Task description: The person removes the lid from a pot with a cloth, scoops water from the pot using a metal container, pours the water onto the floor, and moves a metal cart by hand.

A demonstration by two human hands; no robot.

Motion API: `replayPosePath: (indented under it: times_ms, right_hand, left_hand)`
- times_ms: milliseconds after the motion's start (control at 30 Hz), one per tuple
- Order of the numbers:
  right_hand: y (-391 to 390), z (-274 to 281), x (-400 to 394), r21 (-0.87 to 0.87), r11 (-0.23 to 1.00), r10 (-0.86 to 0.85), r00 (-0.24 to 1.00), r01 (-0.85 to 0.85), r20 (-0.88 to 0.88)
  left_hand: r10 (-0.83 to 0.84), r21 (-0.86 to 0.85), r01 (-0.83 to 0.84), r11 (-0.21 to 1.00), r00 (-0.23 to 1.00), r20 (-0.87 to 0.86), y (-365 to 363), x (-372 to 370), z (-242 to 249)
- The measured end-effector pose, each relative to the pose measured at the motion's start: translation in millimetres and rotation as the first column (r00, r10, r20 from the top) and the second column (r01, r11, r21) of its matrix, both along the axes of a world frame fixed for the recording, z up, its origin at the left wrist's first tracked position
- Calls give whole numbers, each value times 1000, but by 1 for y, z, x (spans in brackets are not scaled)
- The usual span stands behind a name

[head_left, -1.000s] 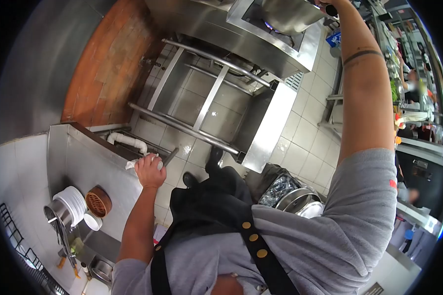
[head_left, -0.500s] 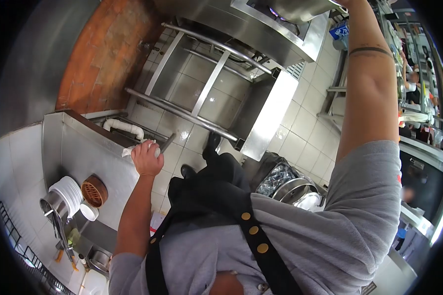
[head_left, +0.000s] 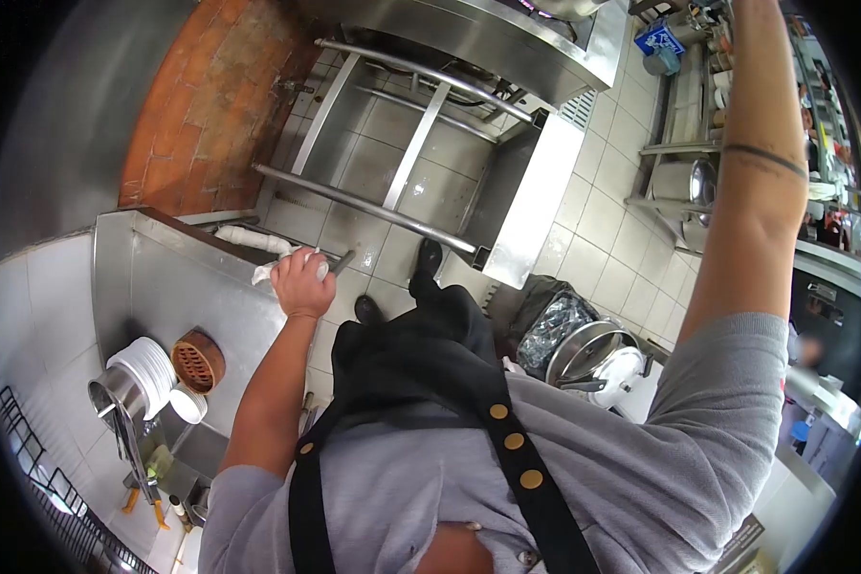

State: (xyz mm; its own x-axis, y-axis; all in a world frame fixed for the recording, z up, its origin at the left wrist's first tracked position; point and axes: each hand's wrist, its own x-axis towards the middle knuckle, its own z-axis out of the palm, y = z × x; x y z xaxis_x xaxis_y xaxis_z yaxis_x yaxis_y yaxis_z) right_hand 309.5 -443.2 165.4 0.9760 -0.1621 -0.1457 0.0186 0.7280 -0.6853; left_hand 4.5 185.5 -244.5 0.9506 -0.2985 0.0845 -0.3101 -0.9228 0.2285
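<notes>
My left hand (head_left: 301,284) is closed around a crumpled white cloth (head_left: 264,274), at the corner of the steel counter (head_left: 187,263). A metal bar end and a white pipe (head_left: 251,238) are close by it. My right forearm (head_left: 761,124) stretches up to the top right, and its hand lies beyond the upper edge of the view. Along the top is a steel stove (head_left: 450,43), with part of a metal pot (head_left: 569,8) over a burner.
A steel frame (head_left: 365,203) with a bright side panel (head_left: 536,206) stands before me on the tiled floor. At left are stacked white dishes (head_left: 142,371), a bamboo steamer (head_left: 198,362) and a sink. Pots (head_left: 617,368) and a black bag (head_left: 552,320) lie right; shelves (head_left: 681,151) stand beyond.
My right arm has swung to the right, away from the pot, and its hand has left the view. The view has shifted slightly. My left hand keeps the cloth by the counter corner.
</notes>
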Motion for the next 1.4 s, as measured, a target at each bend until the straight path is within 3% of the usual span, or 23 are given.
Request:
replayPosePath:
  times_ms: [33,100,233,267,300,333,367,400,433,467,533,600,667,767,800,1033,1400]
  right_hand:
    - [10,6,-19,3,1000,-5,1000,5,5]
    - [37,15,-61,-338,906,-186,957,254,220]
    - [71,8,-169,-401,853,-235,932,334,277]
    - [87,12,-205,-193,975,-109,994,110,18]
    - [105,5,-235,-161,987,-31,999,26,-28]
    - [124,-6,-263,-143,980,-148,987,139,-57]
    - [121,-22,-292,-47,987,-159,983,155,-97]
    - [87,-45,-311,-8,1000,-19,987,18,-162]
    - [109,-66,-347,-195,970,-169,980,146,-109]
    - [120,-94,-373,-274,924,-311,942,268,-127]
    - [169,-121,-423,-233,929,-345,903,289,-257]
    - [198,-168,-468,-310,875,-465,821,371,-331]
    - [218,-208,-511,-260,913,-399,827,316,-395]
    - [252,-267,-562,-322,873,-486,723,368,-491]
    - [265,-277,-574,-348,858,-512,661,377,-548]
    - [312,-371,-640,-327,873,-485,580,361,-655]
    - [334,-401,-643,-302,875,-476,550,379,-686]
  left_hand:
    - [-4,-4,4,1000,1000,4,1,0,-1]
    - [-15,-1,15,1000,1000,-2,2,-1,-1]
    - [-35,3,35,999,999,-12,5,-4,-1]
    - [-35,26,35,999,999,1,5,-4,-1]
    - [-38,48,37,998,999,13,5,-6,-2]
    - [-51,38,50,998,998,32,5,-6,-1]
    - [-81,27,80,996,996,32,6,-7,-2]
    - [-74,28,73,997,996,40,7,-7,-2]
    - [-67,30,65,997,997,48,7,-8,-2]
    - [-71,25,70,997,996,49,8,-9,1]
    - [-90,19,89,996,994,64,9,-9,1]
    - [-89,25,87,996,993,81,11,-10,-3]
    - [-101,14,101,995,991,90,12,-10,-7]
    - [-100,19,99,995,992,75,11,-12,-4]
    - [-92,27,90,996,994,66,11,-12,-3]
    - [-101,58,98,994,994,46,11,-12,-2]
    - [-90,43,88,995,995,44,9,-15,2]
